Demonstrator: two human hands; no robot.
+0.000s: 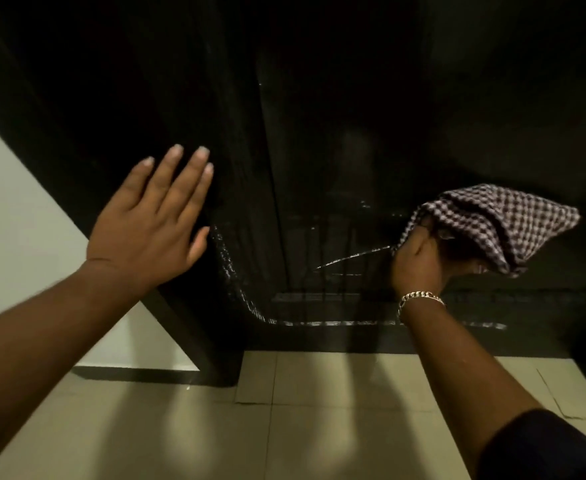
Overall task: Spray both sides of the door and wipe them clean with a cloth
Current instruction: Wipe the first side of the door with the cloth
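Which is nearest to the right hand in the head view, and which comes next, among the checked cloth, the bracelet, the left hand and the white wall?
1. Checked cloth: gripped in the right hand.
2. Bracelet: on the right wrist, just below the hand.
3. Left hand: across the dark door, fingers spread.
4. White wall: far left, beyond the left hand.
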